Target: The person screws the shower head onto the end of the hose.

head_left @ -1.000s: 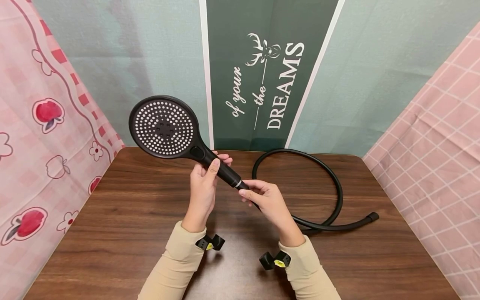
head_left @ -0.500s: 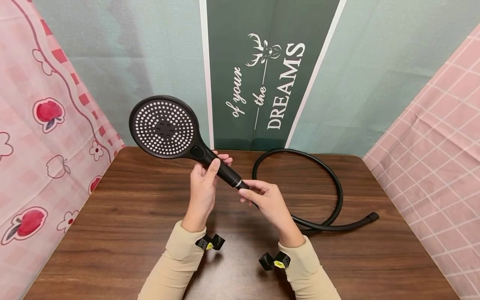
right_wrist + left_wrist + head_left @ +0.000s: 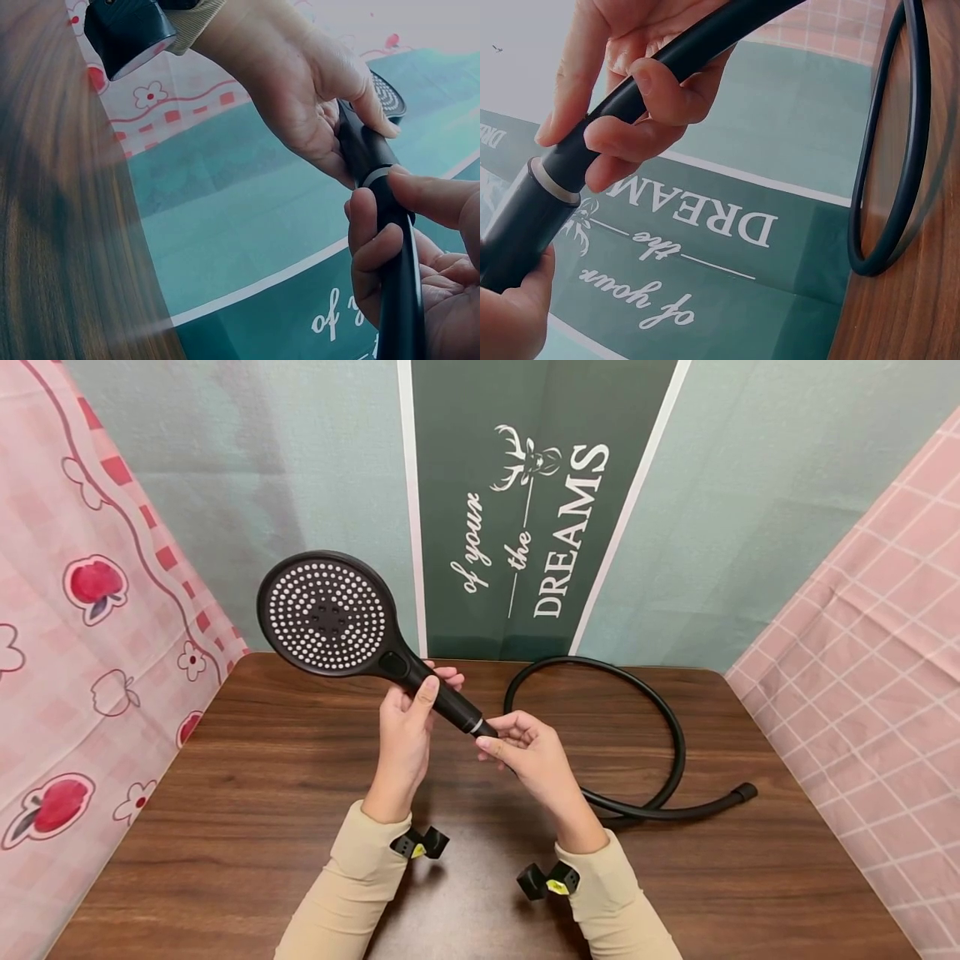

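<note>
A black shower head (image 3: 327, 614) with a round face of white nozzles is held up over the table, tilted with its face toward me. My left hand (image 3: 405, 735) grips its handle (image 3: 453, 706), thumb along the front. At the handle's lower end my right hand (image 3: 532, 760) pinches the end fitting of a black shower hose (image 3: 577, 150) between thumb and fingers. A pale ring (image 3: 551, 180) shows at the joint between handle and fitting. In the right wrist view the hose (image 3: 401, 300) runs down from the fitting through the curled fingers.
The hose's far part (image 3: 678, 743) lies in a loop on the brown wooden table (image 3: 262, 827), its free end (image 3: 744, 792) pointing right. A green printed cloth (image 3: 480, 635) hangs behind the table. Pink cloths (image 3: 862, 635) stand along both sides.
The right hand's fingers have shifted slightly on the hose fitting. The left hand and the shower head stay in nearly the same place.
</note>
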`<control>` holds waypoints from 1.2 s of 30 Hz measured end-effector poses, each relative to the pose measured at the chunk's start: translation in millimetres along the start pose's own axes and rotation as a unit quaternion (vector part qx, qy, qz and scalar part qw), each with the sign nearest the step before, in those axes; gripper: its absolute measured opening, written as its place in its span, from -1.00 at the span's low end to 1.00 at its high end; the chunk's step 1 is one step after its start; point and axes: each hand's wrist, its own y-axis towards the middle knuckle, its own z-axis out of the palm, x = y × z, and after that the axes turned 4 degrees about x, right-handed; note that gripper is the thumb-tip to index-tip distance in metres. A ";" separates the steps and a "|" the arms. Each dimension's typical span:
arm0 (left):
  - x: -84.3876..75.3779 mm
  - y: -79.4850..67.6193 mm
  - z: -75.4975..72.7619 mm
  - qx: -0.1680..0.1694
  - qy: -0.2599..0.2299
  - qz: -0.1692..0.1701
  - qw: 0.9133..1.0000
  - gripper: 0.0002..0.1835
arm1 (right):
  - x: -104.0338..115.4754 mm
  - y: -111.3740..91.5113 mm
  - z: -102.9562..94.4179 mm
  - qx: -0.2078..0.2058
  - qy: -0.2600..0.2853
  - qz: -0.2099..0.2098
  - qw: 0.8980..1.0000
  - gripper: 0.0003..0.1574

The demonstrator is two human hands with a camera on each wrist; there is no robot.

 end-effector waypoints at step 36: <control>-0.1 -1.1 0.1 0.004 -0.002 0.004 1.000 -0.69 | 2.3 -0.6 2.2 -0.004 -0.020 0.008 1.000 -0.64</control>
